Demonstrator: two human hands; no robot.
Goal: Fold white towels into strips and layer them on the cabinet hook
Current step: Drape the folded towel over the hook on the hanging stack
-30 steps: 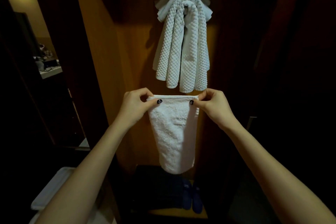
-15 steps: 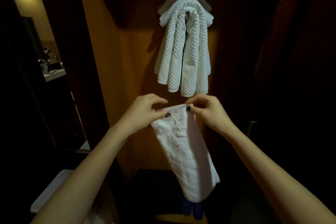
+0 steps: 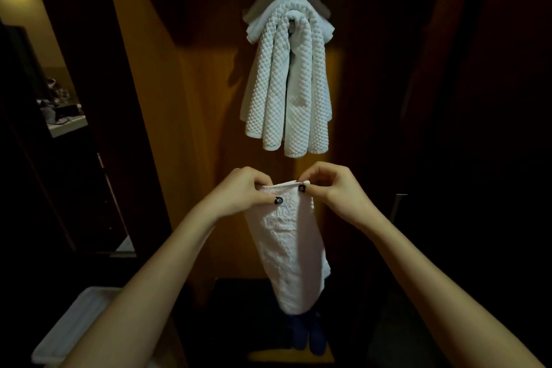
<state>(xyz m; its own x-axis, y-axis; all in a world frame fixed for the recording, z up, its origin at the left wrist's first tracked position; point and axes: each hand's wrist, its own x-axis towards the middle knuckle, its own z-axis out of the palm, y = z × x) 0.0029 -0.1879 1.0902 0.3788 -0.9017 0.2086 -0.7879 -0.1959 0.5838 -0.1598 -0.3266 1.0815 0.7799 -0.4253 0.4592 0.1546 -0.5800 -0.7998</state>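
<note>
While pinching towel strip [image 3: 288,248], both hands' fingers [image 3: 263,185] curled.

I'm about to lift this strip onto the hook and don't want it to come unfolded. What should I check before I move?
1. Grip of the left hand on the top edge of the towel strip: pinched, ok.
2. Grip of the right hand on that same edge: pinched, ok.
3. Strip folded narrow along its length: ok.
4. Gap between the hands and the lower ends of the waffle towels: open, ok.
5. Room left on the hook: hidden under those towels, cannot tell.
</note>
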